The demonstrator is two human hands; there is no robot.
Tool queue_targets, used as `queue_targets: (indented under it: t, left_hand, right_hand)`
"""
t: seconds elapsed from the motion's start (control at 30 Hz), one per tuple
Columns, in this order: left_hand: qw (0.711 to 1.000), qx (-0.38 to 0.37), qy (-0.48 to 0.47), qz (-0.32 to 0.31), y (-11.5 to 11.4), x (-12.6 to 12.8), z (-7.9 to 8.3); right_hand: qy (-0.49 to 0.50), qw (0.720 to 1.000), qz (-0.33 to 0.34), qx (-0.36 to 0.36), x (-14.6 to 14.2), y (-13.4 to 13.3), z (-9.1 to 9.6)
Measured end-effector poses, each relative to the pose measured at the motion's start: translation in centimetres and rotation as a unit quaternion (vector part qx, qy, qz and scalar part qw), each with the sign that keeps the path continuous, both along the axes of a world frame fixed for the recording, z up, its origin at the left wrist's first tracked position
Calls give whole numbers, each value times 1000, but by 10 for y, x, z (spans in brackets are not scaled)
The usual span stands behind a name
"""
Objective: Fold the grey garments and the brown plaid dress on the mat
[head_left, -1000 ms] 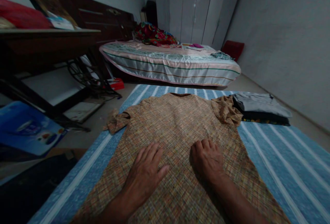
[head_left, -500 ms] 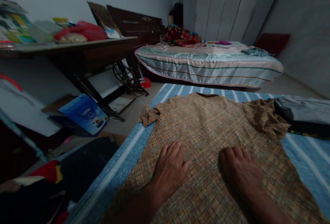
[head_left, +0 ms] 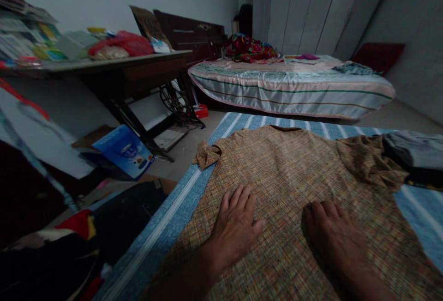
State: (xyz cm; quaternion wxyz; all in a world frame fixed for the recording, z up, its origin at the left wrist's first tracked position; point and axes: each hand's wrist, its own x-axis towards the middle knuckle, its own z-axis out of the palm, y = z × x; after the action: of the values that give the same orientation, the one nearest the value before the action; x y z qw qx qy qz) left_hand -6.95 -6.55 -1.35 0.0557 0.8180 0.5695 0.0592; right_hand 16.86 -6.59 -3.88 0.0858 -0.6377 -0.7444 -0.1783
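Note:
A tan checked shirt [head_left: 294, 167] lies spread flat on a blue and white striped sheet [head_left: 162, 231]. Its short sleeves are bunched at the left [head_left: 206, 153] and right. My left hand [head_left: 235, 227] rests flat on the shirt's lower part, fingers stretched out. My right hand [head_left: 332, 236] lies flat on the cloth beside it, fingers together and pointing away. Neither hand holds anything.
A folded grey and dark garment pile [head_left: 415, 155] sits at the sheet's right edge. A low mattress [head_left: 290, 88] with clothes lies beyond. To the left stand a cluttered dark table [head_left: 104, 68], a blue box [head_left: 124, 151] and dark clothes on the floor [head_left: 69, 255].
The view has swung to the left, bringing the table and floor clutter into sight. Both hands stay flat on the shirt, hardly shifted.

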Motion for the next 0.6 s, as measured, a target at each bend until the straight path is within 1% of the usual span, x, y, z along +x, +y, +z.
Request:
queue_targets:
  t: [0.2, 0.33, 0.6]
  left_hand:
    - [999, -29, 12, -30, 12, -5, 9]
    - [997, -42, 17, -58, 24, -7, 15]
    - [997, -39, 18, -63, 42, -13, 18]
  right_hand:
    - [-23, 999, 15, -22, -1, -1, 1]
    - [-14, 1000, -1, -8, -3, -1, 3]
    - [6, 1000, 1, -23, -4, -2, 5]
